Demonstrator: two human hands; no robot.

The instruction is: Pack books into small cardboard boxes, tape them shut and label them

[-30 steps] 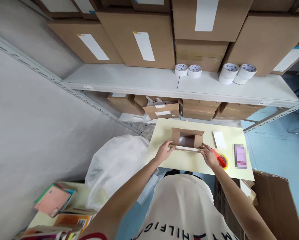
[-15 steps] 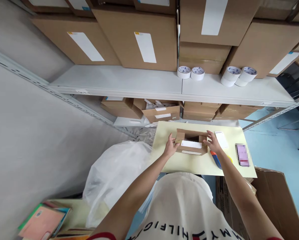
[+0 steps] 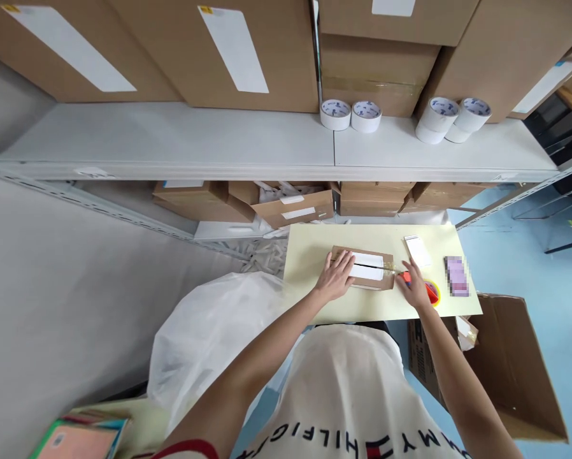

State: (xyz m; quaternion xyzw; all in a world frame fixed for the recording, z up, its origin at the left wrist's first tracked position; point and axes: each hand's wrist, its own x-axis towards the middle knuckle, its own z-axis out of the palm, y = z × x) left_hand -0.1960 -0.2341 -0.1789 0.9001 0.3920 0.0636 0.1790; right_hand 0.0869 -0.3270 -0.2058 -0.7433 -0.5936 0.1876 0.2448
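Note:
A small cardboard box lies on the pale yellow table, its top flaps folded down and nearly meeting along a narrow gap. White labels cover part of the flaps, and clear tape shows at the right end. My left hand rests flat over the box's left end, fingers stretched across the flaps. Just right of the box, my right hand is closed over a tape dispenser with orange, blue and red parts and a yellow ring. Much of the dispenser is hidden beneath that hand.
Beyond the dispenser lie a white card and a blurred purple item. Tape rolls and large boxes fill the shelf ahead. A white plastic bag bulges at left; an open carton stands at right.
The box's upright flaps are now folded down. My left hand has moved onto its top, and my right hand has left the box's side for the tape dispenser.

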